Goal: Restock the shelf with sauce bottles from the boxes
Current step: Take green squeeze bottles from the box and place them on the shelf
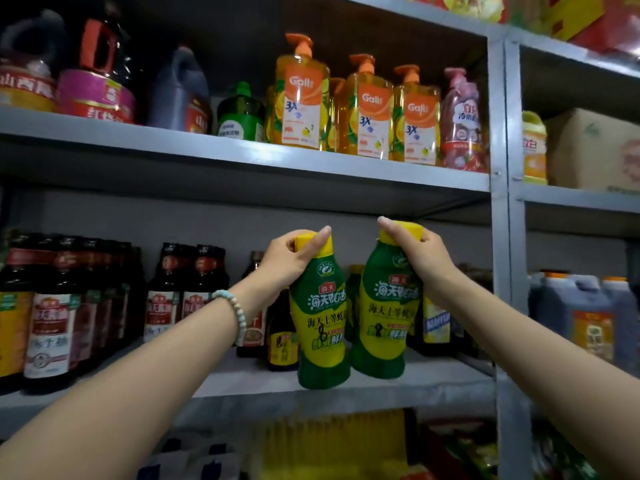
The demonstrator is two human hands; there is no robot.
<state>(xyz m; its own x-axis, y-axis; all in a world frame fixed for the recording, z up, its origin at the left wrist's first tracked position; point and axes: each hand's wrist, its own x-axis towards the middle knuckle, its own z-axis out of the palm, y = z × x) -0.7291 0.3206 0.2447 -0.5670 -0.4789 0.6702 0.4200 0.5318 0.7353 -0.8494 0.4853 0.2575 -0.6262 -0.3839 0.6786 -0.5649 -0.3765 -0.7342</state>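
Two arms up, two bottles in play! The left hand (291, 258) is curled round the yellow cap of the left bottle (322, 327), fingers wrapped tight at the neck and thumb laid across the top. A pale beaded bracelet (235, 313) sits on that wrist. The right hand (415, 251) mirrors it, gripping the right bottle (384, 317) by its yellow cap with the forefinger stretched over the top.

Both are green-and-yellow squeeze bottles, hanging cap-up at 12 o'clock, base at 6. The left one tilts a touch, with its base down at the front lip of the middle shelf (415, 384). The right one stands just beside it at 3 o'clock, its base further in over the grey board (whether either base actually touches the metal, I cannot tell). The two bottles nearly meet at the bulge.

Out at 9 o'clock on the same board stand rows of dark sauce bottles (166, 299) with red labels, and more small bottles crowd in behind the pair. Up at 12 o'clock, on the board above, is a line of orange pump bottles (301, 105). At 3 o'clock, past the grey post (502, 237), there are blue-grey jugs (581, 313), and above them a cardboard box (595, 150).
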